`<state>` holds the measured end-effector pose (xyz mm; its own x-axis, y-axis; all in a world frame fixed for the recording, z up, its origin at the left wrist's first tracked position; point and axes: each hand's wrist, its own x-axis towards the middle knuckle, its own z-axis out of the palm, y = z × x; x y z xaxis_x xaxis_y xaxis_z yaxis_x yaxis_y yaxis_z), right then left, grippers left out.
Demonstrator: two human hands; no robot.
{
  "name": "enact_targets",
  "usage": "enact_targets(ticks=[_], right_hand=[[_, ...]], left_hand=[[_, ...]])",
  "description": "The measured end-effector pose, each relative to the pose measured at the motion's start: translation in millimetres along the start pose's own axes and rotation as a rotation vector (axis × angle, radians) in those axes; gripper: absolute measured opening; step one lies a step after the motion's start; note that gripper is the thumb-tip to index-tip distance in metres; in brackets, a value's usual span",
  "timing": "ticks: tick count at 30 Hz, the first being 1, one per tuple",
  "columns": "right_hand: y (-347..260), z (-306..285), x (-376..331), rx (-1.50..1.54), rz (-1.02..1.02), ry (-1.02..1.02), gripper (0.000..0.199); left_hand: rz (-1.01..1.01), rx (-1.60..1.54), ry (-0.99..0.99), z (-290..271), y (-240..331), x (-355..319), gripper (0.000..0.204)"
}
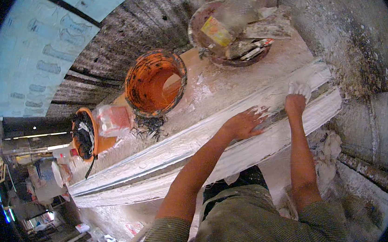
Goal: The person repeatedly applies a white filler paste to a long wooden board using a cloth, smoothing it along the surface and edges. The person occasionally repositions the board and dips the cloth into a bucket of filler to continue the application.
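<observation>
Grimy, streaked walls (139, 33) and a light blue panel (33, 57) surround a dusty table (200, 90). Along its near edge lies a long white piece (160, 156), slanting up toward the right, with a dark groove running lengthwise. On this piece rests the left hand (243, 124), fingers spread apart, fingertips smeared white, gripping nothing visible. Farther right, the right hand (295, 104) is curled closed around a white clump (300, 89), pressed near the piece's right end. Beyond stand an orange bucket (148, 78) and a reddish basin (197, 20) holding a clear bottle (241, 6) with a yellow cap; an orange tub (106, 144) sits farther left.
</observation>
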<state>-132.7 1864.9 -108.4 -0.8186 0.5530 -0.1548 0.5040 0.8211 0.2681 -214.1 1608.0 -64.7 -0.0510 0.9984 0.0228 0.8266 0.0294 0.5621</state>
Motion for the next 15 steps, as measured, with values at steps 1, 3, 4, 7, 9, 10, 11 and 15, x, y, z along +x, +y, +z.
enact_targets(ticks=[1,3,4,7,9,10,11,15], right_hand=[[-10.4,-1.4,-4.5,0.059,-0.082,-0.05,0.025],[-47.6,-3.1,-18.7,0.094,-0.122,-0.091,0.026],[-70.7,-3.5,-28.1,0.269,-0.038,-0.081,0.029],[-149.5,-8.8,-79.5,0.327,-0.245,-0.243,0.035],[-215.0,-20.5,-122.1,0.255,-0.314,-0.343,0.037],[-244.0,-29.3,-142.7,0.31,-0.293,-0.458,0.039],[-269.7,-38.2,-181.2,0.245,-0.348,-0.26,0.041],[-339.0,-90.9,-261.9,0.557,-0.472,0.239,0.088]], left_hand=[[-0.002,0.024,-0.024,2.4,0.2,-12.6,0.065],[0.002,0.088,-0.03,3.3,-1.6,-56.8,0.064],[0.004,0.14,-0.059,1.9,-2.4,-85.0,0.063],[-0.088,0.139,-0.116,-11.9,-0.1,-192.0,0.062],[-0.18,0.15,-0.186,-26.1,5.8,-269.7,0.062],[-0.201,0.146,-0.139,-32.8,12.1,-308.3,0.063],[-0.301,0.128,-0.248,-39.3,15.3,-341.3,0.065],[-0.418,0.198,-0.255,-60.1,29.2,-439.9,0.065]])
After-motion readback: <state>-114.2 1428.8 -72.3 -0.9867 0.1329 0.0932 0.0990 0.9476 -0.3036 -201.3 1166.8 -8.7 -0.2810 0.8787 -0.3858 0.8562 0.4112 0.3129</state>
